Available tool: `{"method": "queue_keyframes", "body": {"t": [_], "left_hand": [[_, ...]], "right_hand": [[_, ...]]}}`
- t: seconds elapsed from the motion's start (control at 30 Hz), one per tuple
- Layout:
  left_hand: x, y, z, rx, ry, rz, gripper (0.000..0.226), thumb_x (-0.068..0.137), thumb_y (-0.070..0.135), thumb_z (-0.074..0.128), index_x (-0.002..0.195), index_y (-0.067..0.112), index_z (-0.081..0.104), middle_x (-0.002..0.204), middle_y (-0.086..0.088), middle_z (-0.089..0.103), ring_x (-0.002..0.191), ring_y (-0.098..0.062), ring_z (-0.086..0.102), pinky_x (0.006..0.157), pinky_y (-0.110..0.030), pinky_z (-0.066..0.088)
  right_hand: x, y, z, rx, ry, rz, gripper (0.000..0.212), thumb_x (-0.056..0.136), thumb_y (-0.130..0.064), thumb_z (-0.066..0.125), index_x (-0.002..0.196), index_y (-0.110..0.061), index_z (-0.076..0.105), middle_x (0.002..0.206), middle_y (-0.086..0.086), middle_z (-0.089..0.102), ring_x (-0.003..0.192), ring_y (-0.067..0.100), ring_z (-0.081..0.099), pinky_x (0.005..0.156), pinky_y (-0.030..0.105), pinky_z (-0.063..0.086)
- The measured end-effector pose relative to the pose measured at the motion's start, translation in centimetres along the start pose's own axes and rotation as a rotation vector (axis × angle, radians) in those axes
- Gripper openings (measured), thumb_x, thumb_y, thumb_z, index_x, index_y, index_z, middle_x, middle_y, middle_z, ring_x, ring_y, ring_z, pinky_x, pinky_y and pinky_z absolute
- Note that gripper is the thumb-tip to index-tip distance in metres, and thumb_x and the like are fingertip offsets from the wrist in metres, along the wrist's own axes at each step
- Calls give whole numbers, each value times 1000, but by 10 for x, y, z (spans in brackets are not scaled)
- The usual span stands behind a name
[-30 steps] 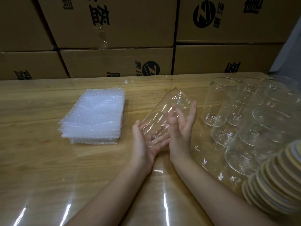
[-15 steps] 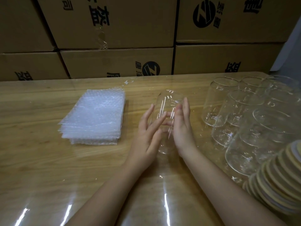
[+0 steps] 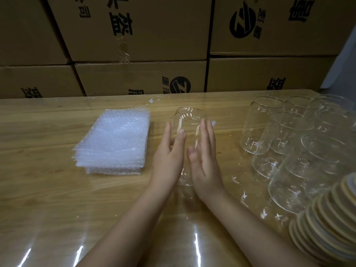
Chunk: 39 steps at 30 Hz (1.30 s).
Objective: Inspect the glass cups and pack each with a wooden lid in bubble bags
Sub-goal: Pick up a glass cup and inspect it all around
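A glass cup (image 3: 187, 132) is standing upright on the wooden table (image 3: 48, 189), between the two hands. The left hand (image 3: 169, 157) and right hand (image 3: 205, 160) are pressing flat against its sides, fingers straight and close together, thumbs lying on its near face. The stack of bubble bags (image 3: 113, 141) is lying to the left; more cups (image 3: 300, 147) and wooden lids (image 3: 327, 224) are sitting to the right.
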<state>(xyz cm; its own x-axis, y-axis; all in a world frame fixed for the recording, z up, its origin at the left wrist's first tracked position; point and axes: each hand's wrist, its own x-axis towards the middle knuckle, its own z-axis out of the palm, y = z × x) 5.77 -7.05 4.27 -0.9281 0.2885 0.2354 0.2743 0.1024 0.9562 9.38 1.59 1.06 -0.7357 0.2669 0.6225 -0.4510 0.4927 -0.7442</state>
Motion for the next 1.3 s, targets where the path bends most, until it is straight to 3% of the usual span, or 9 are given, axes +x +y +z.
{"method": "queue_keyframes", "body": {"t": [0.1, 0.27, 0.47, 0.57, 0.63, 0.73, 0.87, 1.03, 1.3], "left_hand": [[6, 2, -4, -4, 96, -15, 47, 88, 64, 25, 107, 39, 60, 98, 14, 64, 88, -4, 64, 84, -40, 54], [11, -2, -10, -158, 75, -59, 42, 97, 60, 18, 104, 46, 57, 90, -1, 74, 82, -11, 72, 64, -23, 53], [1, -1, 5, -237, 161, -12, 57, 80, 75, 26, 106, 37, 60, 82, -5, 72, 80, -21, 72, 73, -39, 58], [-11, 11, 14, -255, 139, 66, 76, 67, 82, 31, 117, 34, 63, 98, -12, 73, 99, -28, 67, 94, -58, 46], [-15, 9, 18, -149, 144, 133, 96, 68, 90, 32, 129, 21, 57, 114, -8, 69, 110, -22, 62, 99, -54, 44], [-13, -6, 17, 28, 165, 327, 75, 85, 79, 26, 132, 25, 49, 121, 6, 54, 111, -1, 57, 91, -20, 49], [-11, -3, 19, -1, 149, 291, 52, 91, 69, 21, 138, 47, 30, 125, 15, 57, 116, -1, 55, 96, -19, 46], [1, 3, 4, -282, 222, 25, 62, 87, 66, 20, 116, 27, 60, 98, 3, 72, 94, -10, 68, 84, -32, 52], [9, 6, -10, -429, 208, -12, 59, 85, 60, 24, 91, 20, 66, 81, -7, 74, 76, -20, 70, 73, -34, 49]], "right_hand": [[-6, -5, 7, -155, 19, -170, 52, 99, -23, 36, 148, -23, 21, 158, 18, -6, 148, 23, -3, 119, 32, 12], [-7, -10, 14, -235, 78, -284, 46, 96, -12, 39, 142, -10, 32, 155, 23, 6, 147, 37, 4, 119, 48, 14], [-2, -19, 10, 78, 138, -39, 48, 97, -39, 29, 142, -54, 19, 158, -11, 18, 143, 9, 26, 111, 23, 31], [7, -22, 4, 337, 169, 223, 40, 90, -60, 26, 130, -60, 33, 139, -15, 49, 125, 6, 50, 105, 31, 40], [13, -19, 0, 478, 187, 370, 49, 86, -61, 22, 124, -46, 49, 121, -9, 64, 113, 8, 60, 101, 33, 43], [18, -20, -2, 550, 265, 431, 55, 85, -57, 21, 113, -28, 60, 107, -7, 70, 102, 9, 65, 94, 32, 44], [10, -24, 4, 384, 375, 347, 46, 90, -56, 21, 117, -37, 53, 118, -14, 63, 109, 6, 60, 96, 29, 45], [-15, -22, 20, -4, 149, -6, 56, 98, -36, 28, 149, -28, 9, 158, 1, 16, 146, 12, 16, 117, 32, 22], [-15, -31, 23, 186, 132, -54, 47, 99, -28, 29, 145, -33, 22, 158, 0, 21, 146, 12, 19, 117, 28, 21]]}}
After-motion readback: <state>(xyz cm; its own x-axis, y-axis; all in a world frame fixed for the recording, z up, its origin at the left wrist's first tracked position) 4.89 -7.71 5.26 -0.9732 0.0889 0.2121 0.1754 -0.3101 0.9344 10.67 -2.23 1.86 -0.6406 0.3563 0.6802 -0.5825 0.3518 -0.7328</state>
